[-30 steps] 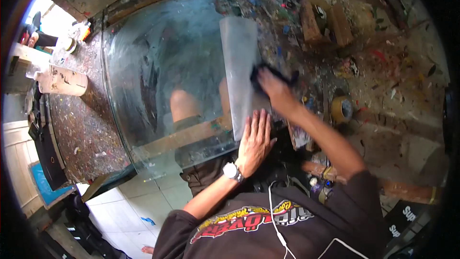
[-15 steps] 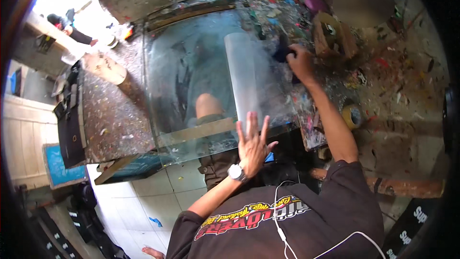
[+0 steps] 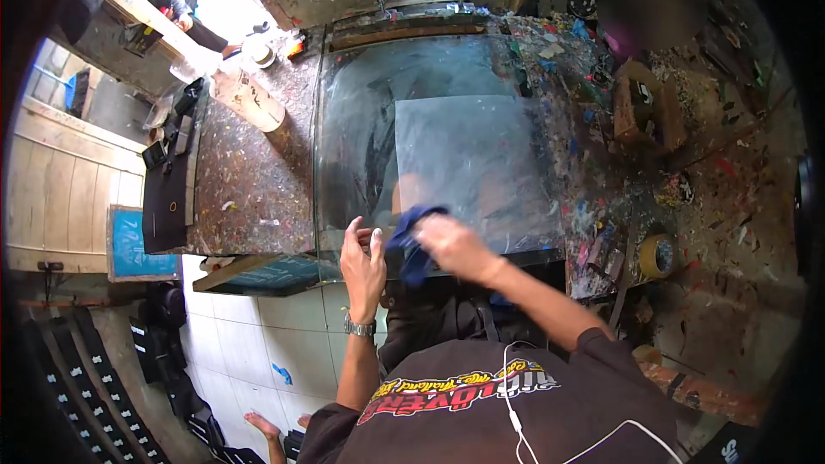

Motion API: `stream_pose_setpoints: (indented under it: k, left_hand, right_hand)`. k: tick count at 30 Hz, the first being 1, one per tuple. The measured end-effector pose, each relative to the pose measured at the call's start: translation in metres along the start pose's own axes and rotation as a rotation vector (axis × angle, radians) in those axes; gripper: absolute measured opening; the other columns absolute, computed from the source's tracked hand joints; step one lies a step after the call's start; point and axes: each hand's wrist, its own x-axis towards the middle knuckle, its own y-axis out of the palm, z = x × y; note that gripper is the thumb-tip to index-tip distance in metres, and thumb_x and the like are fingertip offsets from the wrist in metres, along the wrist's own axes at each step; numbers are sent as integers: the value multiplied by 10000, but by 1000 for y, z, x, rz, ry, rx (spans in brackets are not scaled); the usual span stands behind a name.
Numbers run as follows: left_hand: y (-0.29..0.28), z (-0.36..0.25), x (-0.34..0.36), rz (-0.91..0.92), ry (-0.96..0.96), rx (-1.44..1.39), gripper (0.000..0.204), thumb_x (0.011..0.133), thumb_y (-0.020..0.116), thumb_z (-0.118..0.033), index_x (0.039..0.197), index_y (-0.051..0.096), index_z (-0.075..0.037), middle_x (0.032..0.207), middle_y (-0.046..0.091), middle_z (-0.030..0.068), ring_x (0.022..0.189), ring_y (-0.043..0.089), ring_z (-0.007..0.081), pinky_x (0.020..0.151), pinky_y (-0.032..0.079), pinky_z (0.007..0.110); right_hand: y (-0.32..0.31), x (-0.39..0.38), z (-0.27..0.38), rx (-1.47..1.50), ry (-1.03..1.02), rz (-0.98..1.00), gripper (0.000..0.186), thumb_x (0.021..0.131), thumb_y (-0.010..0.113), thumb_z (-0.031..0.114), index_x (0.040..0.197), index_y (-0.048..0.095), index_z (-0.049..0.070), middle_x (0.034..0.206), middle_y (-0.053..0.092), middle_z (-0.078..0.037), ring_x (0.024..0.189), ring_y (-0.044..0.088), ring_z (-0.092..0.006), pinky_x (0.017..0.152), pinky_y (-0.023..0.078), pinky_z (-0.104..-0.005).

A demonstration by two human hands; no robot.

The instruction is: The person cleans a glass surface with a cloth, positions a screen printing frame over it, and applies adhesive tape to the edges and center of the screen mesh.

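Observation:
My right hand (image 3: 451, 247) grips a crumpled dark blue cloth (image 3: 416, 245) over the near left corner of a translucent sheet (image 3: 473, 142). The sheet lies flat on a glass panel (image 3: 357, 120), covering its right part; its near left corner is hidden by the cloth and hand. Just left of the cloth, my left hand (image 3: 363, 266) is raised with its fingers apart, holding nothing. A watch circles my left wrist.
Paint-spattered bench tops flank the glass. On the left one stand a pale cylinder (image 3: 249, 99) and a roll of white tape (image 3: 259, 53). To the right are a wooden box (image 3: 646, 112) and a yellow tape roll (image 3: 657, 256). Another person (image 3: 185, 17) is at the far left.
The sheet, curled up along its left side before, now lies flat. My right hand has come from the far right to the near left with the cloth. My left hand has lifted off the sheet.

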Motion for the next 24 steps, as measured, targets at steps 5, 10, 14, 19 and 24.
stream_pose_setpoints:
  k: [5, 10, 14, 19, 24]
  left_hand:
    - [7, -13, 9, 142, -67, -119, 474, 983, 602, -234, 1369, 481, 12, 1200, 643, 211, 1038, 658, 286, 907, 523, 389]
    - [65, -57, -2, 17, 290, -537, 594, 936, 643, -165, 1462, 399, -33, 1395, 476, 180, 1288, 472, 311, 1078, 384, 420]
    - [45, -43, 83, -126, -33, -395, 196, 998, 542, -175, 959, 590, 11, 763, 611, 74, 679, 544, 177, 625, 472, 360]
    - [67, -88, 129, -174, 7, -815, 261, 1033, 494, -180, 1094, 602, 50, 1007, 672, 139, 888, 649, 189, 786, 518, 314]
    - [147, -103, 87, -179, 616, -230, 370, 971, 483, -117, 1320, 565, -30, 1352, 529, 221, 1172, 527, 381, 1007, 397, 442]
  right_hand:
    - [-45, 2, -94, -195, 314, -306, 208, 844, 564, 33, 1025, 665, 22, 1075, 669, -174, 1030, 635, -351, 929, 500, -460]
    - [-4, 38, -15, 1237, 552, -323, 268, 971, 596, 221, 1092, 644, -13, 1153, 666, -68, 1004, 613, -126, 826, 519, -284]
    - [-28, 108, 65, 2100, 808, -453, 626, 1069, 345, 471, 1456, 442, -12, 1443, 517, -113, 1309, 483, -188, 1123, 350, -320]
    - [-70, 108, -15, 2403, 322, -311, 841, 999, 269, 671, 1538, 283, 26, 1511, 426, -201, 1360, 449, -289, 1160, 320, -415]
    - [-65, 120, -55, 2093, 485, -554, 877, 953, 285, 748, 1567, 240, 124, 1579, 333, -128, 1437, 338, -293, 1186, 236, -402]
